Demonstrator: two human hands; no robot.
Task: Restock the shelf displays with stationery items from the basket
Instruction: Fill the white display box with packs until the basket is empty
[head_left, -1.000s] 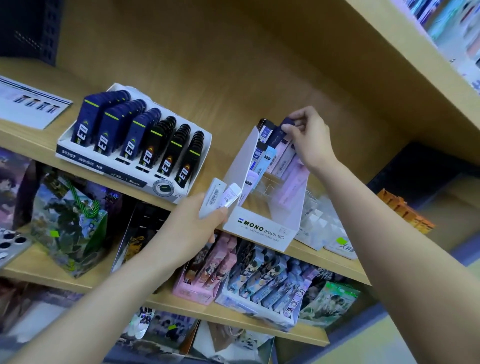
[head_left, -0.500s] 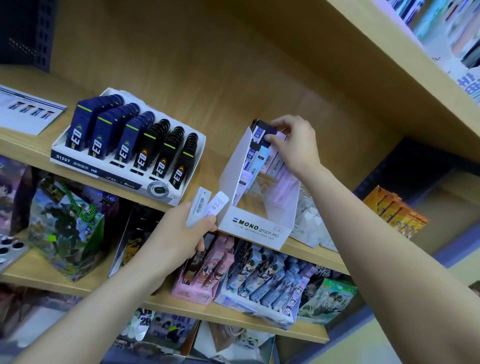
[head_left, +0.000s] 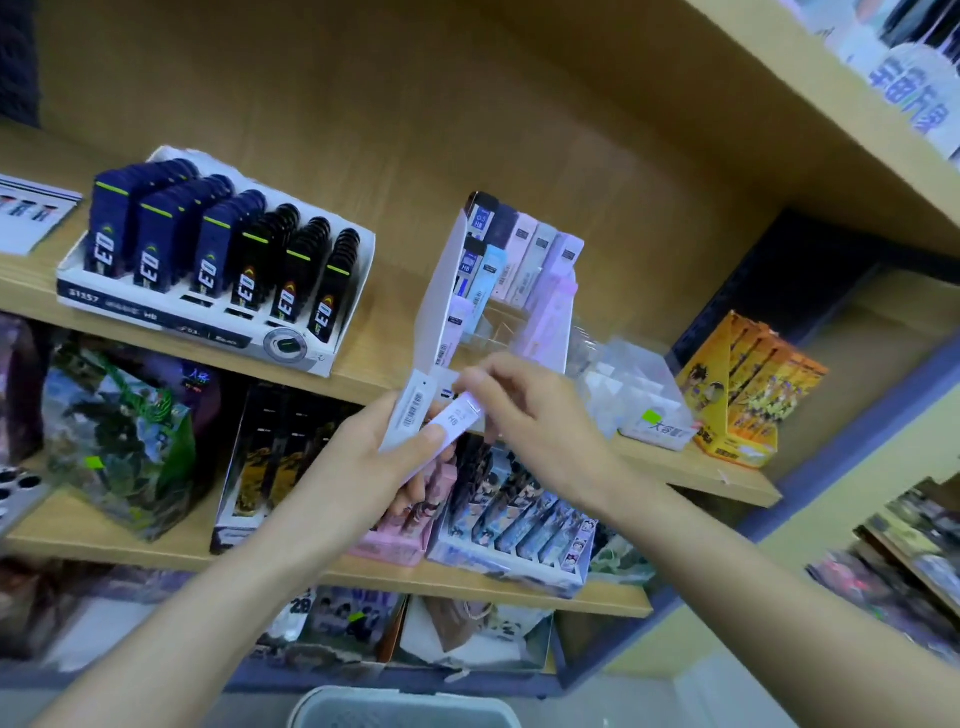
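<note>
The basket (head_left: 405, 711) sits below us. Our left hand (head_left: 371, 470) grips two lead cases (head_left: 411, 418), long axes tilted up-right; our right hand (head_left: 540, 426) pinches the top end of the one marked "HB". The display (head_left: 439, 291) stands just above and behind, nearer the right hand, its stock reading "0.3 HB".

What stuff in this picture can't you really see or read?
Head view only.
The basket is cut off by the bottom edge, so its inside does not show.
The white display box has its front hidden behind the left hand and right hand.
The slim cases in the hands have print too small and blurred to read.
The top shelf packs are blurred and cut off by the right edge.
</note>
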